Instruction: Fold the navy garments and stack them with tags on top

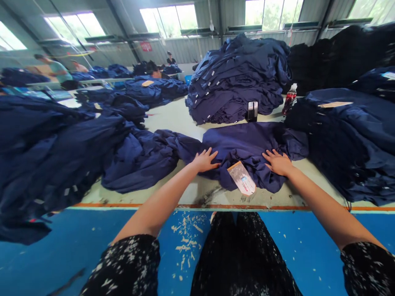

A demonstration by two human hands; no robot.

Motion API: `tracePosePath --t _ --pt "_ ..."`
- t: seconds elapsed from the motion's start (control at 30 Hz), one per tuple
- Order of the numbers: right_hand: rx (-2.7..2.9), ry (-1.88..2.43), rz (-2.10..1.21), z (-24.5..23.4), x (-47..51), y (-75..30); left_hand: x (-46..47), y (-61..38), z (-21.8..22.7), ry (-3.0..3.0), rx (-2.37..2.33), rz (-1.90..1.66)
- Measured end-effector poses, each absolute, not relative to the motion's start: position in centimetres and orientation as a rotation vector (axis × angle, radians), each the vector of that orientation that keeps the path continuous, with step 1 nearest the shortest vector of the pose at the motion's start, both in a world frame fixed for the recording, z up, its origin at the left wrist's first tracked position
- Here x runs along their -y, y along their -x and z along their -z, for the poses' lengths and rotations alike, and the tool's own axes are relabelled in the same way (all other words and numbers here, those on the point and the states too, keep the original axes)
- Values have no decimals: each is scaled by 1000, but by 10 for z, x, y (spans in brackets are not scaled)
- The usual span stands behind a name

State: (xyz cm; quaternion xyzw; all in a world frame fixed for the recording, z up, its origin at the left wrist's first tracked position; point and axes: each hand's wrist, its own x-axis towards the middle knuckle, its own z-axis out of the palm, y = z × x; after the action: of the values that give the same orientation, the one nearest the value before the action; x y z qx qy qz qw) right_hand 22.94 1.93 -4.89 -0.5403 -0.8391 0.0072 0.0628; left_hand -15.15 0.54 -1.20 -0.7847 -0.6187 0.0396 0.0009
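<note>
A navy blue garment (243, 137) lies spread on the table in front of me, smooth at the back and bunched toward the near edge. On its left side rests my left hand (206, 160), fingers spread flat on the cloth. My right hand (277, 162) lies on the right side of the same garment, its fingers also stretched out. Between the hands a printed paper hang tag (242, 179) with an orange edge sits on the bunched fabric. Another crumpled navy garment (142, 158) adjoins it on the left.
A tall heap of navy garments (237, 78) stands behind, with a phone (252, 112) leaning against it and a bottle of red drink (289, 100) beside it. More garment piles (354, 139) flank the right, others (46, 148) the left. Several people work far back.
</note>
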Motion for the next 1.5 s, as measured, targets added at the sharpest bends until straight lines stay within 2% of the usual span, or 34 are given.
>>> tracePosePath --t 0.13,0.2,0.3,0.37,0.5,0.6,0.77,1.0,1.07,1.13,1.27,1.37,1.5 --pt "2564 1580 -168 35 -18 -243 12 161 16 2429 1913 -191" --pt "2494 1545 -101 22 -26 -244 9 160 8 2395 1896 -183" --pt "2414 1532 94 8 -40 -242 -3 152 3 2391 1814 14" --pt "2422 1673 101 5 -43 -242 -9 148 11 2475 1757 94" --pt "2365 2186 -95 6 -28 -249 -6 150 38 2554 1833 -54" --pt "2312 2311 -55 0 -10 -252 -3 152 43 2534 1885 -81" --pt "2338 2152 207 -21 0 -243 7 123 16 2680 1855 16" --pt "2494 1839 133 -24 -38 -221 29 59 -20 3707 1128 420" --pt "2560 1751 70 -17 -53 -214 11 56 -22 3637 1217 625" --pt "2603 1722 23 -8 -66 -207 -18 65 -19 3227 1550 769" --pt "2595 1879 -125 8 -83 -198 -67 108 -1 2406 1976 281" --pt "2718 1803 -289 8 -95 -201 -84 143 9 2453 1926 -95" --pt "2805 1609 -316 -10 -125 -212 -104 165 -1 2483 1890 -101"
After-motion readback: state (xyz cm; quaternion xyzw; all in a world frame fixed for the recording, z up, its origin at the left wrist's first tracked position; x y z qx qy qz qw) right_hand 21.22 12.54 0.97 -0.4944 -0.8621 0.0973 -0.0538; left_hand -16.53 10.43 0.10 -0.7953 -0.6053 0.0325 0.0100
